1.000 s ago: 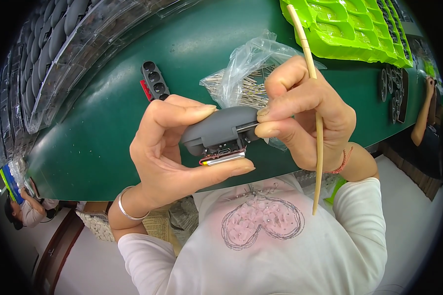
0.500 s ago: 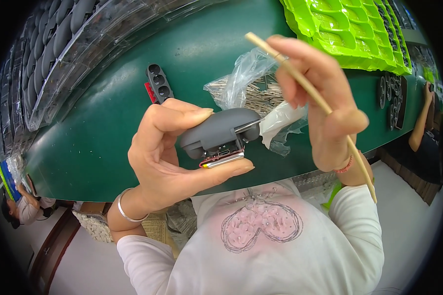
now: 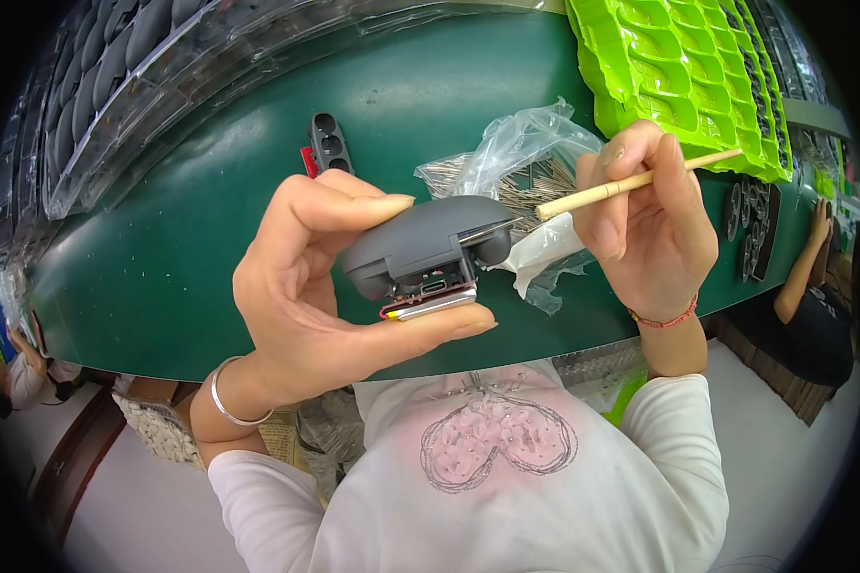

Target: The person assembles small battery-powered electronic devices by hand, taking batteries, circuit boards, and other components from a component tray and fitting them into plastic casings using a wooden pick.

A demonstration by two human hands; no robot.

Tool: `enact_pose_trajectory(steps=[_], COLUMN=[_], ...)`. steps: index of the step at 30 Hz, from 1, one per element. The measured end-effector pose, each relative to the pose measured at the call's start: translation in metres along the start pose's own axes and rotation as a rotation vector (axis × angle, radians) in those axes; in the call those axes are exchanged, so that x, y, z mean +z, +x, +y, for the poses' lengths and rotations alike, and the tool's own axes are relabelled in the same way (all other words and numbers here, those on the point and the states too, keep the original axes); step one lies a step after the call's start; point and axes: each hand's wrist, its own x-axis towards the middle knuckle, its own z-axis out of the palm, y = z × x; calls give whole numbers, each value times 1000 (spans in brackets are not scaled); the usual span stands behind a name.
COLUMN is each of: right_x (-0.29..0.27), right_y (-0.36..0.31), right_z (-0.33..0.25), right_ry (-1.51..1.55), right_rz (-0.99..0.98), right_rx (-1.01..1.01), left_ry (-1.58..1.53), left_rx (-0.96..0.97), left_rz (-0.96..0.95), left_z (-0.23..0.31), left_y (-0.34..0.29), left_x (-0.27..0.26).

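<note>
My left hand (image 3: 291, 277) grips a dark grey rounded plastic case (image 3: 416, 239) between thumb and fingers, above the table. From its underside show a small port and a flat silver battery (image 3: 435, 302) with a yellow-and-red end, near my thumb. A thin metal pin (image 3: 495, 230) lies along the case's right side, its end sticking out. My right hand (image 3: 664, 234) pinches a pale wooden stick (image 3: 592, 197), like a chopstick. The stick's blunt end points at the case, a little apart from the pin.
Behind the hands, an opened clear bag (image 3: 535, 143) holds many metal pins, with a white scrap (image 3: 548, 250) beside it. A grey part with round holes (image 3: 330, 143) lies farther left. Green trays (image 3: 674, 81) stand far right; clear trays of grey shells (image 3: 115, 67) far left.
My right hand has turned the stick from a steep slant to nearly level, its blunt end now toward the case. My left hand holds the case almost as before.
</note>
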Motion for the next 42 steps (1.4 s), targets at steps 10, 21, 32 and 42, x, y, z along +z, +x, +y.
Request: enact_pose_trajectory(steps=[10, 21, 32, 42], right_x=[0, 0, -5, 3], right_y=[0, -1, 1, 0], right_z=[8, 9, 9, 10], right_ry=[158, 143, -115, 84], right_rz=[-31, -33, -128, -54], right_rx=[34, 34, -142, 5], left_ry=[-45, -91, -53, 17], left_rx=[46, 13, 13, 90], left_rz=[20, 13, 18, 38], left_z=[-2, -4, -3, -3], left_y=[-1, -1, -2, -2], left_x=[-1, -1, 3, 3])
